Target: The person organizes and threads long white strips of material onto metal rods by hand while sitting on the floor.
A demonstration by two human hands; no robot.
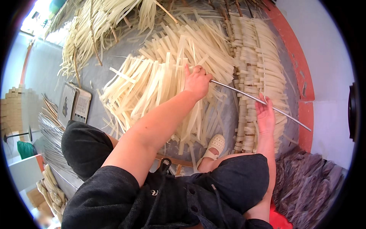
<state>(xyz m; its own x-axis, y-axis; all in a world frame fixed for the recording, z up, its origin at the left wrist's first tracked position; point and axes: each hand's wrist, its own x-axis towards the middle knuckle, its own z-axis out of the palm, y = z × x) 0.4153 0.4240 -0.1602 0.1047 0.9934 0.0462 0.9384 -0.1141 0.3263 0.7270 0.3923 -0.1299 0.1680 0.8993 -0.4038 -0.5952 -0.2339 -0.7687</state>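
Observation:
A long thin metal rod [236, 90] runs slantwise across the middle, its right end near the red wall border and its thin left tip past the strips. My left hand [197, 83] is closed around the rod where it meets a bunch of pale flat strips [148, 82]. Many of these strips hang over the rod to the left of that hand; what its inner fingers pinch is hidden. Farther right along the rod, my right hand [265, 116] has thumb and fingers curled on it, palm upward.
A layered row of folded strips [248, 72] lies to the right. More strips on sticks [95, 23] are at the far left. A scale [76, 103] stands left, above silver rods [57, 133]. Dark brown fibrous material [305, 187] lies at lower right. My foot's beige shoe [216, 145] is near the strips.

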